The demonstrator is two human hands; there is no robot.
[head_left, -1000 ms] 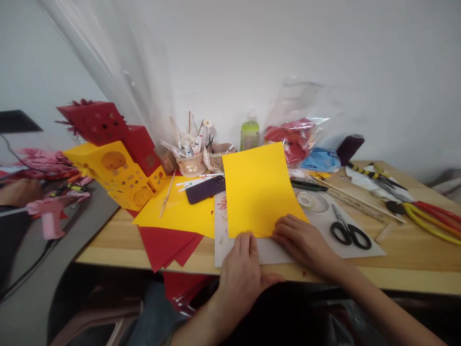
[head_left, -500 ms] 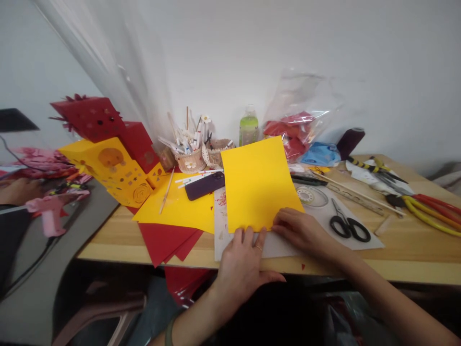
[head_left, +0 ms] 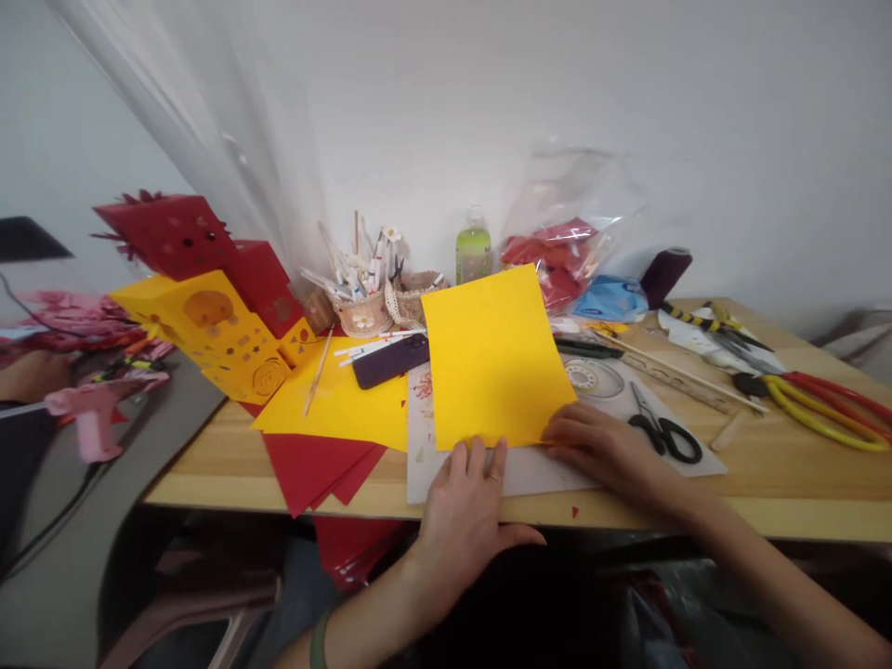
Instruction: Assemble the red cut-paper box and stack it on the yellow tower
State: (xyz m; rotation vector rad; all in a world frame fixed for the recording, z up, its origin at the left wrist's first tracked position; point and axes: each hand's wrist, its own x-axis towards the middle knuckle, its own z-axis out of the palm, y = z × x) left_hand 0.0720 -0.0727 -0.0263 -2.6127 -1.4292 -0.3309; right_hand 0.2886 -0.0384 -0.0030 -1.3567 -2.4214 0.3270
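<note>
A sheet of yellow paper (head_left: 496,362) stands over the white work sheet, its far edge raised and its near edge low, where a fold may lie under my fingers. My left hand (head_left: 464,506) lies flat on that near edge, fingers stretched out and thumb spread toward me. At the near right corner, my right hand (head_left: 603,451) has its fingers curled together and pressed on the paper; the fingertips are partly hidden. Black-handled scissors (head_left: 664,435) lie just right of my right hand, on the white work sheet (head_left: 536,476).
Left are more yellow paper (head_left: 355,409), red paper (head_left: 313,465), a phone (head_left: 390,360) and a red-and-yellow paper figure (head_left: 241,334). Behind stand pen baskets (head_left: 366,316) and a bottle (head_left: 474,246). Pliers (head_left: 749,344) lie right. Another person's hand (head_left: 32,373) is near a pink glue gun (head_left: 90,418).
My right hand has slid a little to the right along the paper's near edge, away from my left hand. The left hand stays in place; the view has shifted slightly.
</note>
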